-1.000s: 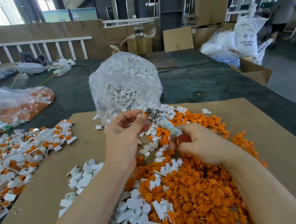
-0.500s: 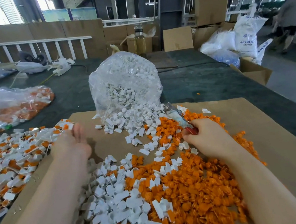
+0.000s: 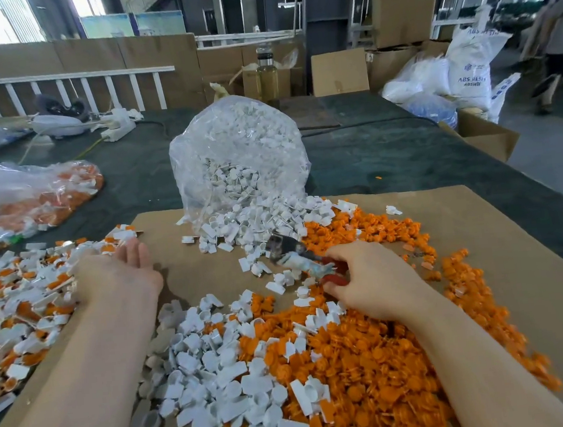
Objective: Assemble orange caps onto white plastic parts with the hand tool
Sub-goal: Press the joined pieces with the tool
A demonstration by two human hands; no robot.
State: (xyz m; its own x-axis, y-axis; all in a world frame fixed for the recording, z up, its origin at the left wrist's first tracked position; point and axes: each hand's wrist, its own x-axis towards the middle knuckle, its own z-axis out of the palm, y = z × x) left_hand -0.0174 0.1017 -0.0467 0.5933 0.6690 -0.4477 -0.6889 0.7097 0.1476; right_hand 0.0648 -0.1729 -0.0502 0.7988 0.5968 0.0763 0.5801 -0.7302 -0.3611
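My right hand [image 3: 372, 280] grips the red handle of the hand tool [image 3: 294, 253], whose taped shaft and metal head point up and left over the loose parts. A heap of orange caps [image 3: 373, 359] lies under and around that hand. Loose white plastic parts [image 3: 219, 367] are spread in front of me and spill from a clear bag [image 3: 238, 155]. My left hand [image 3: 121, 277] lies flat with straight fingers at the edge of the pile of assembled white-and-orange pieces [image 3: 23, 300] on the left, holding nothing.
Brown cardboard [image 3: 481, 228] covers the dark table. A clear bag of orange-and-white pieces [image 3: 31, 199] lies at far left. A power strip [image 3: 116, 124], a bottle [image 3: 267, 77], boxes and white sacks [image 3: 465, 68] stand at the back. A person walks at far right.
My left hand left the tool head and swung left to the assembled pile, opening flat. My right hand lowered the tool toward the parts, still holding its handle.
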